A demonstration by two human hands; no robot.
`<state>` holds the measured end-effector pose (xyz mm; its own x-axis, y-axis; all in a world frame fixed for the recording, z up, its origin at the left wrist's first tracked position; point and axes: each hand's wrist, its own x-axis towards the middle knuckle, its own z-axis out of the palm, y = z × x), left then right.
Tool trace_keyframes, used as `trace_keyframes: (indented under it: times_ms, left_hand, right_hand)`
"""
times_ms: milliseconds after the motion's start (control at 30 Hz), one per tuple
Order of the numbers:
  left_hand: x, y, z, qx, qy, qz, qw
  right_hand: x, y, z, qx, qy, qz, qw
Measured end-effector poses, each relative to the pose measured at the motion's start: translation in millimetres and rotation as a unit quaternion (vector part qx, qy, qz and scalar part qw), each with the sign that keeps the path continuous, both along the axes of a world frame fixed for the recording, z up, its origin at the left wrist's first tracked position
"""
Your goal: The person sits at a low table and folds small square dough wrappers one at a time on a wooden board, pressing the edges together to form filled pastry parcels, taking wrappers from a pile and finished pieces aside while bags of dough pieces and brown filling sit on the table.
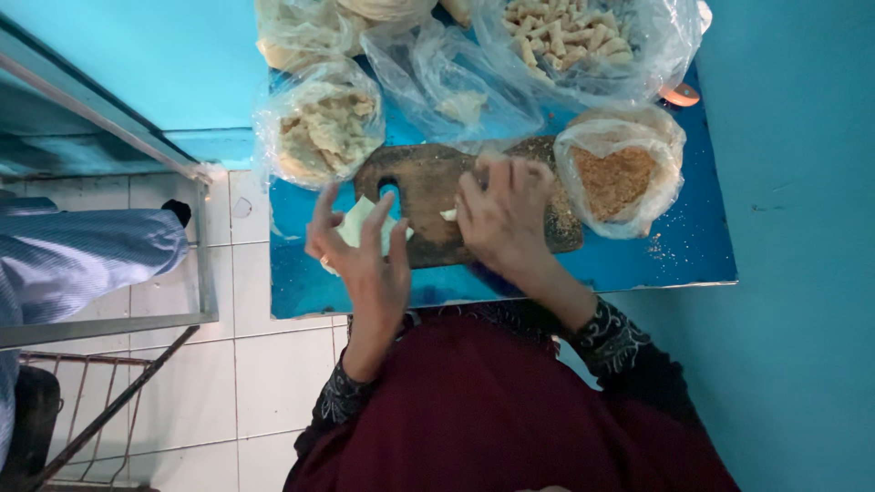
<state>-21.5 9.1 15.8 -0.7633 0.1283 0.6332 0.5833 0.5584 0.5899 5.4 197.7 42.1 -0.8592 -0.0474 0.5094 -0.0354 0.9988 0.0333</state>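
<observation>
My left hand point(360, 251) holds a thin pale square of dough wrapper point(357, 221) at the left end of a dark wooden cutting board point(428, 182), fingers spread. My right hand point(503, 214) rests on the middle of the board, fingers curled over a small pale piece of dough point(448, 215). The board lies on a small blue table point(638, 264). A ring shows on a left finger.
Clear plastic bags crowd the table's far side: breadcrumbs point(615, 178) at the right, rolled pieces point(565, 36) behind, pale filling point(324, 132) at the left, an almost empty bag point(456, 100) between. A person's blue striped sleeve point(82, 260) and a metal rail point(100, 118) are at the left.
</observation>
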Motion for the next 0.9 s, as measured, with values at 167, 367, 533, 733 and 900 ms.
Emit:
trace_keyframes:
  times_ms: [167, 367, 533, 733, 900]
  left_hand:
    - [-1, -3, -4, 0.001, -0.035, -0.012, 0.999]
    - [1, -12, -8, -0.003, -0.037, 0.003, 0.999]
    - [2, -13, -11, 0.000, -0.038, -0.015, 0.999]
    - [2, -19, -11, -0.009, -0.028, -0.040, 0.999]
    - [-1, -40, -9, -0.014, -0.049, -0.025, 0.998]
  right_hand:
    - [-10, 16, 16, -0.114, -0.014, 0.038, 0.993]
    - [13, 21, 19, -0.092, -0.002, 0.164, 0.982]
    - [14, 11, 2, -0.038, -0.005, 0.208, 0.977]
    - [11, 23, 14, -0.044, -0.074, 0.246, 0.966]
    - [1, 66, 48, -0.222, -0.211, 0.263, 0.915]
